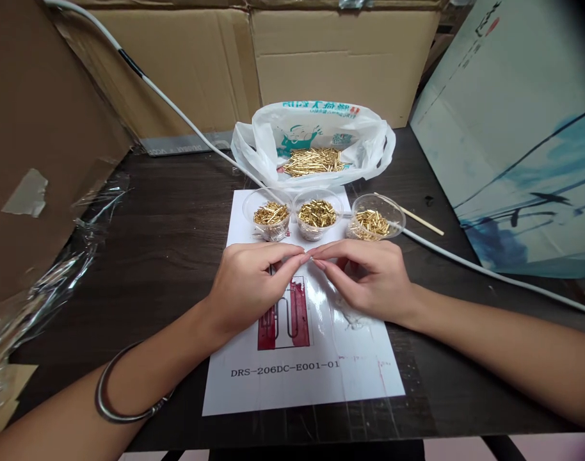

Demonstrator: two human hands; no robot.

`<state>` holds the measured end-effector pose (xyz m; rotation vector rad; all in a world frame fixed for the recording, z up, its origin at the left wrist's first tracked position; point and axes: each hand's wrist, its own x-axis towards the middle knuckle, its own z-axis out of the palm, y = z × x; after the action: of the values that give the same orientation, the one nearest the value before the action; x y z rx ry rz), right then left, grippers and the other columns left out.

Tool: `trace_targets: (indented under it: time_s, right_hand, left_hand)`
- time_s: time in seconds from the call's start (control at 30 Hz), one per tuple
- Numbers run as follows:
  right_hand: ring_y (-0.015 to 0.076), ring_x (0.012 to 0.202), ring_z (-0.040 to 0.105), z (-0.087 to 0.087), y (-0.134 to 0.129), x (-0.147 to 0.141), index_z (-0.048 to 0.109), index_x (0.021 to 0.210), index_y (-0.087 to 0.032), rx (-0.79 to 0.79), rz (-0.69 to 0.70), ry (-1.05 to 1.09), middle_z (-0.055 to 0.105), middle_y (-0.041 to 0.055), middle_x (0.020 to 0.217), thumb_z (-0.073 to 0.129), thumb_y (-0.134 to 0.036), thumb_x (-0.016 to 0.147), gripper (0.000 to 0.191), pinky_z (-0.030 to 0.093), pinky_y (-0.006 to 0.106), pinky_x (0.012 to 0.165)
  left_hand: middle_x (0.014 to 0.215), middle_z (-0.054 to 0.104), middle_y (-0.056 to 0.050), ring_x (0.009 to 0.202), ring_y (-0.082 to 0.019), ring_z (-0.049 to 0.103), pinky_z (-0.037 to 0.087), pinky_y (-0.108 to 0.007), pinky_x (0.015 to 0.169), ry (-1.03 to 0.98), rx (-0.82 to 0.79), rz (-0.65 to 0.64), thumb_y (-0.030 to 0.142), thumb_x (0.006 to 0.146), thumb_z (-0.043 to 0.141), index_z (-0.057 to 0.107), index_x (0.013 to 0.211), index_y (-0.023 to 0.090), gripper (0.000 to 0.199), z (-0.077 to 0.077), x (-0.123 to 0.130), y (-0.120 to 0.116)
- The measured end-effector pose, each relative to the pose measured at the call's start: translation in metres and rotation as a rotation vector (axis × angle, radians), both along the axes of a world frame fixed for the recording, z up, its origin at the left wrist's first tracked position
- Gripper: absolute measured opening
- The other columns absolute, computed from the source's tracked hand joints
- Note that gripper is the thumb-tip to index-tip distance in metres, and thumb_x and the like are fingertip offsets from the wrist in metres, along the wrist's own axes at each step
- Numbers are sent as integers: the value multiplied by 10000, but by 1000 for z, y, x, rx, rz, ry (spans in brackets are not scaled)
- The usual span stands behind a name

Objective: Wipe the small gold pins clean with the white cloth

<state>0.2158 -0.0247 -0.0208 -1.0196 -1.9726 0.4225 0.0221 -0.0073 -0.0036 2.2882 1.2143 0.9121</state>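
Observation:
Above a printed white sheet (364,378), my left hand (247,282) and my right hand (374,272) meet fingertip to fingertip. Thumb and forefinger of each are pinched together; whatever small piece lies between them is too tiny to make out. Just beyond the fingers stand three clear plastic cups: a left cup (248,214), a middle cup (299,223) and a right cup (397,225). Small brass-coloured pieces fill the bottom of each. The right cup appears tilted. Part of the sheet's red-and-black diagram (299,314) is hidden by my left hand.
Behind the cups, a white plastic bag (379,150) holds a heap of long brass-coloured pins (316,161). A white cable (494,275) crosses the dark table (177,211). One thin wooden stick (422,221) lies at right. Cardboard (340,70) and a printed panel (527,147) enclose the space.

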Motion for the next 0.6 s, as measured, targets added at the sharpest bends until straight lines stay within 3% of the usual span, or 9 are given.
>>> trace_targets:
  time_s: [0.2,0.43,0.6]
  right_hand:
    - [63,543,581,0,-1,2,702,903,-184,-2,-43,-51,732,-7,791,603,-185,831,122,461,206,533]
    - [50,504,551,-1,2,1,703,800,-159,-31,-66,-60,703,-19,685,652,-200,798,65,438,190,526]
    - [54,549,558,-2,3,2,687,807,-151,-32,13,-62,696,-8,710,635,-210,815,79,431,189,544]
  left_hand:
    - [782,725,3,616,-99,615,473,-236,593,69,85,-43,230,837,580,709,890,183,148,-2,1,-1]
    - [702,597,14,589,-87,488,369,-244,558,203,14,-137,194,822,540,618,789,154,93,-3,1,-2]
    - [649,536,23,582,-93,456,340,-252,551,239,-12,-139,218,813,547,615,766,155,104,-6,2,-1]
